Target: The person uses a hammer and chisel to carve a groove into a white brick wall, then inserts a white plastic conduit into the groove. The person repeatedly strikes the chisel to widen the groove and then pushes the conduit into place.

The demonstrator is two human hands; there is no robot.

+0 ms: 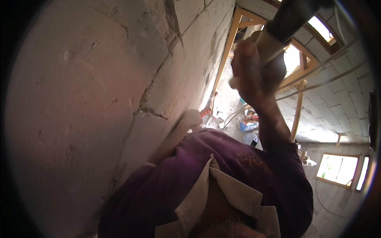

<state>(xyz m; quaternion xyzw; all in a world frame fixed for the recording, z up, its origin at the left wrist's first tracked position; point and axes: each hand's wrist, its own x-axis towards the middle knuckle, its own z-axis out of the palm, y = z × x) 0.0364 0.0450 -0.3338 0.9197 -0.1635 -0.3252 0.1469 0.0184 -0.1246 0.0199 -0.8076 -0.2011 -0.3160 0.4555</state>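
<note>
My right hand [258,71] is raised high at the upper right, its fingers wrapped round a thick tool handle [269,47] with a pale section and a dark upper part [291,18] that runs out of the top of the view. My left hand [191,118] is lower, close beside the pale block wall [79,99], closed on a red and dark tool [204,112], partly hidden and small in the view. The wall fills the left side and has rough joints and cracks. My purple shirt takes up the lower middle.
Timber frames [236,23] with bright openings stand at the top right. Pale hoses or cables [329,79] cross the right side. Plastic bags and assorted items [249,125] lie on the floor beyond my body. A framed window [336,168] sits in the block wall at the lower right.
</note>
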